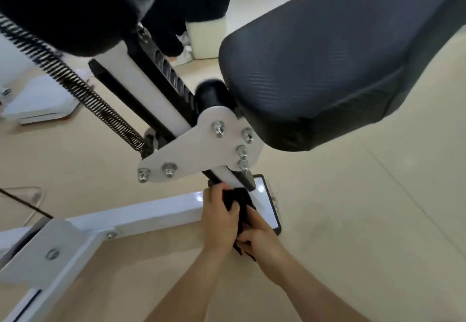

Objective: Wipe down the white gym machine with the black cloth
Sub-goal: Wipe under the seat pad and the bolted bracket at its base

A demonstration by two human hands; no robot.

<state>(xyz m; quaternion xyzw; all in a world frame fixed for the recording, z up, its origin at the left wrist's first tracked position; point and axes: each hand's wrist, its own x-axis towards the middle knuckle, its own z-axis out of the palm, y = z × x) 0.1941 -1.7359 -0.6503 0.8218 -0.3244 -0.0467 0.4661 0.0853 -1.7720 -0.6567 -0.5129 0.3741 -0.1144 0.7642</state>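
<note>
One white gym machine (pixel 58 243) spreads above and beside the left hand (pixel 219 221) and right hand (pixel 263 242); two black pads (pixel 340 64) hang over them; one bracket plate (pixel 201 150) bears six bolts (pixel 219 128); one black cloth (pixel 243 204) lies bunched between the hands against the base bar (pixel 156 214), its long axis running from the wrists towards that plate; both hands, pressed close, grip it.

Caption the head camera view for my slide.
Left hand and right hand grip a crumpled black cloth against the white metal base bar of a gym machine.
</note>
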